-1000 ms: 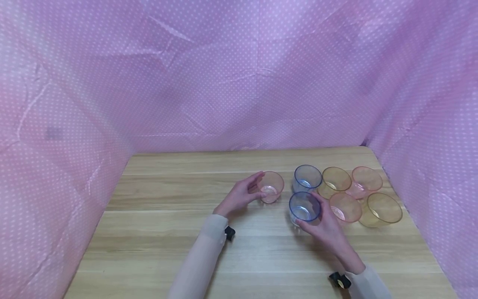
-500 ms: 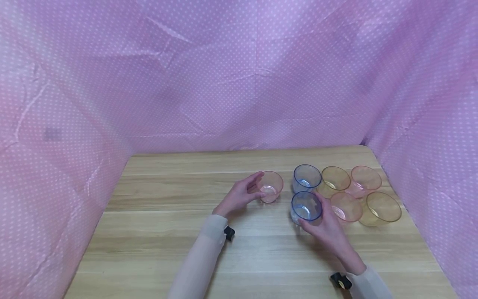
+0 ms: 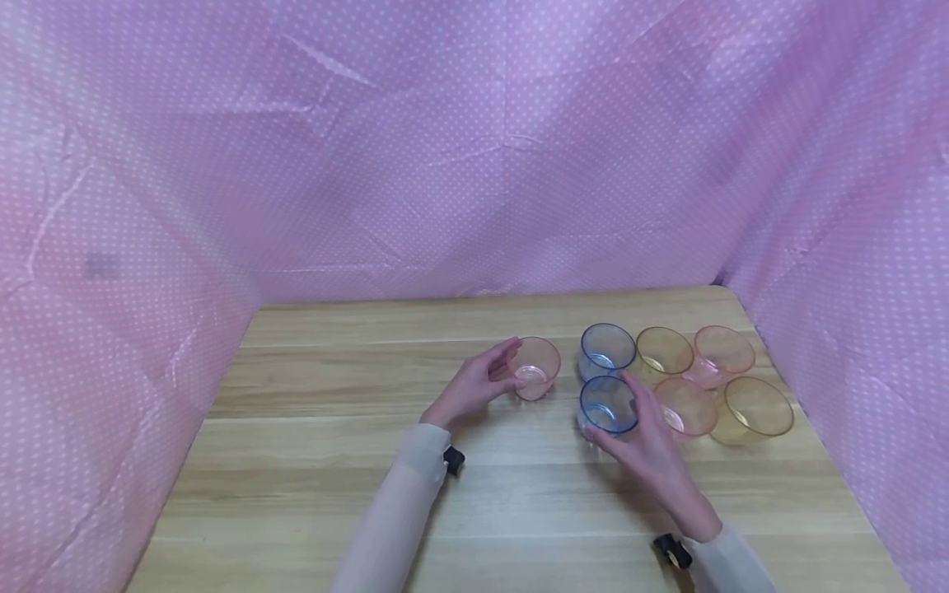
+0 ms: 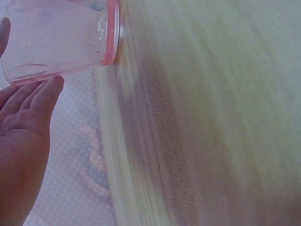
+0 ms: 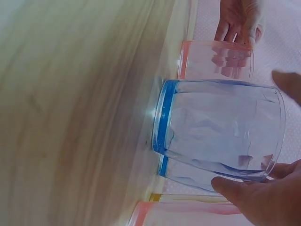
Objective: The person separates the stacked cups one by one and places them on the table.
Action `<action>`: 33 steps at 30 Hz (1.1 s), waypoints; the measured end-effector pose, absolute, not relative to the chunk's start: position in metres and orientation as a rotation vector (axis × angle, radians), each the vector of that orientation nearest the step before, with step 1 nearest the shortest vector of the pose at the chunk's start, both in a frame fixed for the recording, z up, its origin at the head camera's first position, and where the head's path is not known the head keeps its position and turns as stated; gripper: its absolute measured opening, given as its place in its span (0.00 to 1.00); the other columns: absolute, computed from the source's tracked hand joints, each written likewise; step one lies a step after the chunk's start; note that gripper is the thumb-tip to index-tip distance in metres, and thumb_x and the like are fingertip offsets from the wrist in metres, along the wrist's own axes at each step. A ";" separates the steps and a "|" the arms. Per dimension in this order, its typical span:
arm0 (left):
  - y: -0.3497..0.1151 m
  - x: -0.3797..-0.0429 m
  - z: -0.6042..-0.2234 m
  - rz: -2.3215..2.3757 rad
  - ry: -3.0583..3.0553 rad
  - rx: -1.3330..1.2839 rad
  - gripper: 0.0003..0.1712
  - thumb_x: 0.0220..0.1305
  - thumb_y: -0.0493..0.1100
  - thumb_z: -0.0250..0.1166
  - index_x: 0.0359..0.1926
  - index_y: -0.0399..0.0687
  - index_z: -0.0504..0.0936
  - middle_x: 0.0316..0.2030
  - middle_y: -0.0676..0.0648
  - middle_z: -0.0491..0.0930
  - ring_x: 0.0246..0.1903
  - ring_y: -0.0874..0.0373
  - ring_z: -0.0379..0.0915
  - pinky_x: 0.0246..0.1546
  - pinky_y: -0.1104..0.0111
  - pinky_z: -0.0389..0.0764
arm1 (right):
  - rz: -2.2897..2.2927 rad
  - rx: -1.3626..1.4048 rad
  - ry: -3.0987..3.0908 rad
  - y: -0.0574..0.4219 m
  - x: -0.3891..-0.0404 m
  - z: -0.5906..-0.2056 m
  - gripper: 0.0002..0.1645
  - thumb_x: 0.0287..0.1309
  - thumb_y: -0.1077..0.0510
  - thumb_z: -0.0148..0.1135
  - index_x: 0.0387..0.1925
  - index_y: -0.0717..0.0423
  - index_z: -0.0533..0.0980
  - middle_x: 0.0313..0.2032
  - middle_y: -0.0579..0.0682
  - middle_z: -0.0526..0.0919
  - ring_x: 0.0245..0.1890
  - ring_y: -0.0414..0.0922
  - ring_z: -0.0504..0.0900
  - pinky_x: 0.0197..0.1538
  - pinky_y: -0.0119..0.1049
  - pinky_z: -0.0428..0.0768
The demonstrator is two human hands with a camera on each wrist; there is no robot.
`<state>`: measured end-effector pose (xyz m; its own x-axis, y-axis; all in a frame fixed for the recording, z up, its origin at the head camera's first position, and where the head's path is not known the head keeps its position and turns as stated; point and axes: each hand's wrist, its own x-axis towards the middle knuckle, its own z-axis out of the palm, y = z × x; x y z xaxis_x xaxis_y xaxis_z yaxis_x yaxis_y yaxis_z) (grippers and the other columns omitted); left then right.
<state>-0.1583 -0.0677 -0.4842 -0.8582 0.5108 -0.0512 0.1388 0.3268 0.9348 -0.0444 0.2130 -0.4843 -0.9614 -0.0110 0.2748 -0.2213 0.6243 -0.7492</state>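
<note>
My left hand (image 3: 474,385) holds a clear pink cup (image 3: 535,369), fingers on its far left side and thumb on its near side. In the left wrist view, fingertips touch the wall of this pink cup (image 4: 61,42). My right hand (image 3: 652,453) is around the front blue cup (image 3: 608,405). The right wrist view shows the thumb (image 5: 289,85) slightly off this blue cup (image 5: 216,127), with fingers along its opposite side. Right behind it stands the other blue cup (image 3: 608,350). All these cups stand upright on the wooden table.
Right of the blue cups stand a yellow cup (image 3: 665,350) and a pink cup (image 3: 724,350) at the back, with a pink cup (image 3: 688,406) and a yellow cup (image 3: 759,408) in front. A pink dotted curtain (image 3: 474,165) encloses the wooden table (image 3: 334,494).
The front blue cup has shifted slightly right, closer to the pink cup beside it. My right thumb has moved a little outward from it. The left hand and its pink cup stay put.
</note>
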 end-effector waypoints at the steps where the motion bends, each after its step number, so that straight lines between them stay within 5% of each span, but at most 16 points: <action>1: -0.068 -0.158 -0.485 1.546 2.257 0.582 0.45 0.68 0.40 0.71 0.80 0.48 0.60 0.75 0.40 0.65 0.71 0.48 0.67 0.69 0.71 0.72 | 1.245 0.191 -2.602 0.212 -0.045 -0.484 0.58 0.47 0.61 0.83 0.74 0.69 0.59 0.66 0.71 0.67 0.59 0.69 0.73 0.59 0.68 0.79; 9: -0.070 -0.157 -0.486 1.549 2.249 0.591 0.45 0.68 0.40 0.72 0.80 0.47 0.60 0.75 0.41 0.64 0.71 0.46 0.66 0.69 0.70 0.72 | 1.159 0.226 -2.569 0.211 -0.042 -0.484 0.57 0.44 0.61 0.82 0.73 0.69 0.61 0.68 0.71 0.67 0.66 0.68 0.68 0.68 0.66 0.71; 13: -0.073 -0.153 -0.485 1.521 2.288 0.594 0.48 0.68 0.44 0.72 0.81 0.47 0.56 0.76 0.41 0.62 0.72 0.45 0.66 0.71 0.63 0.72 | 1.121 0.310 -2.469 0.210 -0.042 -0.481 0.55 0.47 0.55 0.79 0.73 0.70 0.62 0.72 0.70 0.64 0.70 0.70 0.64 0.77 0.42 0.61; 17: -0.081 -0.147 -0.481 1.521 2.379 0.563 0.52 0.66 0.50 0.74 0.82 0.48 0.55 0.77 0.43 0.61 0.72 0.44 0.64 0.72 0.57 0.70 | 1.046 0.423 -2.337 0.206 -0.048 -0.471 0.52 0.61 0.36 0.69 0.71 0.71 0.65 0.70 0.71 0.67 0.70 0.71 0.65 0.78 0.27 0.52; 20: -0.089 -0.139 -0.479 1.597 2.403 0.522 0.49 0.67 0.48 0.73 0.81 0.49 0.57 0.78 0.44 0.61 0.73 0.44 0.64 0.72 0.57 0.71 | 1.013 0.473 -2.303 0.201 -0.055 -0.459 0.54 0.66 0.28 0.60 0.70 0.70 0.68 0.68 0.69 0.71 0.68 0.69 0.68 0.78 0.27 0.55; 23: -0.099 -0.130 -0.477 1.656 2.428 0.510 0.44 0.69 0.44 0.71 0.80 0.48 0.61 0.77 0.45 0.63 0.73 0.46 0.64 0.72 0.60 0.70 | 1.031 0.501 -2.336 0.193 -0.063 -0.445 0.50 0.62 0.35 0.70 0.70 0.68 0.69 0.67 0.66 0.74 0.67 0.65 0.72 0.77 0.30 0.61; 27: -0.112 -0.116 -0.477 1.721 2.479 0.533 0.39 0.70 0.41 0.70 0.77 0.43 0.65 0.74 0.46 0.69 0.71 0.50 0.67 0.72 0.61 0.71 | 1.012 0.512 -2.455 0.179 -0.077 -0.431 0.50 0.51 0.50 0.81 0.71 0.65 0.68 0.69 0.62 0.74 0.68 0.61 0.73 0.72 0.48 0.73; 30: -0.123 -0.103 -0.477 1.764 2.538 0.545 0.38 0.70 0.40 0.70 0.76 0.41 0.66 0.70 0.46 0.74 0.69 0.47 0.70 0.71 0.57 0.72 | 1.008 0.534 -2.547 0.166 -0.088 -0.426 0.53 0.50 0.51 0.82 0.72 0.67 0.66 0.71 0.64 0.71 0.70 0.62 0.70 0.70 0.60 0.72; 33: -0.133 -0.090 -0.475 1.782 2.598 0.521 0.37 0.71 0.41 0.70 0.76 0.42 0.67 0.66 0.46 0.78 0.66 0.42 0.73 0.70 0.50 0.73 | 1.071 0.529 -2.642 0.154 -0.098 -0.426 0.56 0.53 0.47 0.81 0.73 0.69 0.63 0.73 0.66 0.67 0.73 0.63 0.66 0.73 0.62 0.67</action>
